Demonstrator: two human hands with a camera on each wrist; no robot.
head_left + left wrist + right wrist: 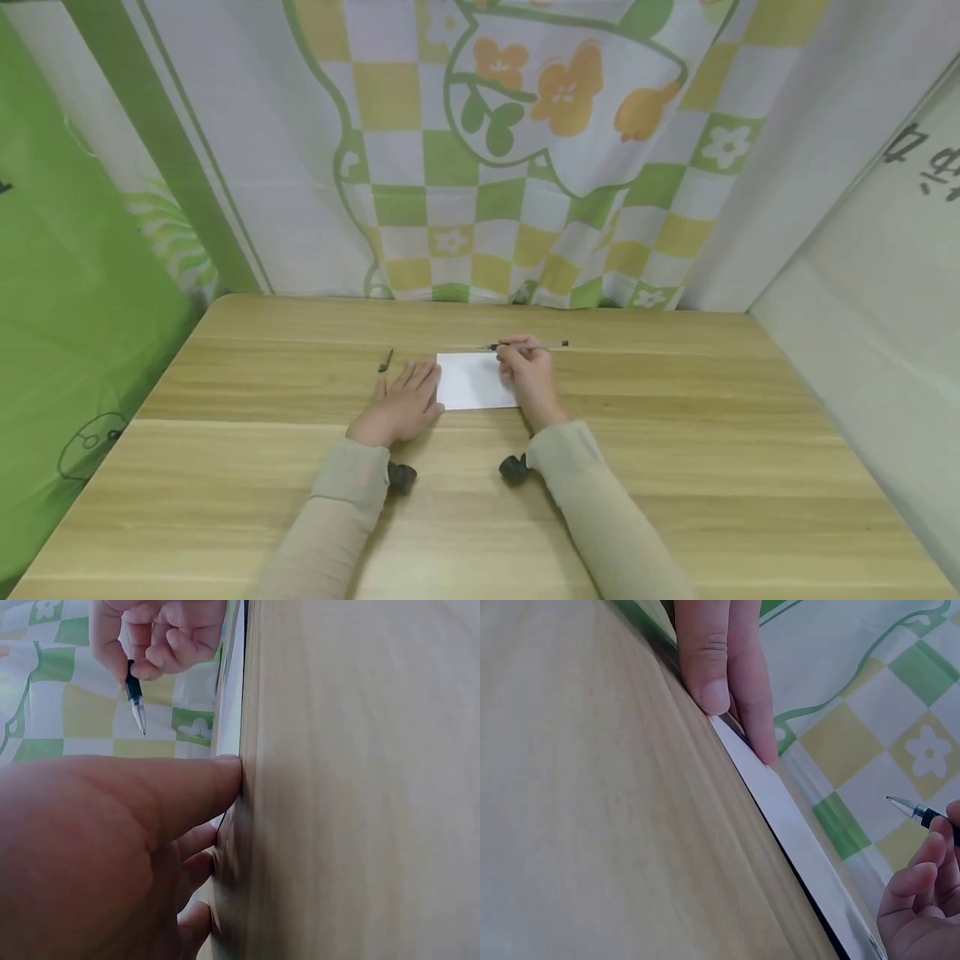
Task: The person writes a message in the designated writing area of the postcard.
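A white sheet of paper (472, 383) lies on the wooden table. My left hand (405, 408) rests flat at its left edge, fingers spread and thumb on the lower left corner. In the left wrist view the left thumb (187, 784) touches the paper's edge. My right hand (531, 375) pinches a pen (551, 344) above the right part of the sheet. The pen's silver tip (904, 805) points leftward and is raised off the paper. A small dark pen cap (386, 360) lies just beyond the left fingers.
The wooden table (675, 467) reaches back to a checked, flowered curtain (465, 200). Green cloth (75, 292) hangs on the left, and a pale wall hanging (885, 275) with dark characters is on the right. Dark wrist cameras (514, 469) sit at both cuffs.
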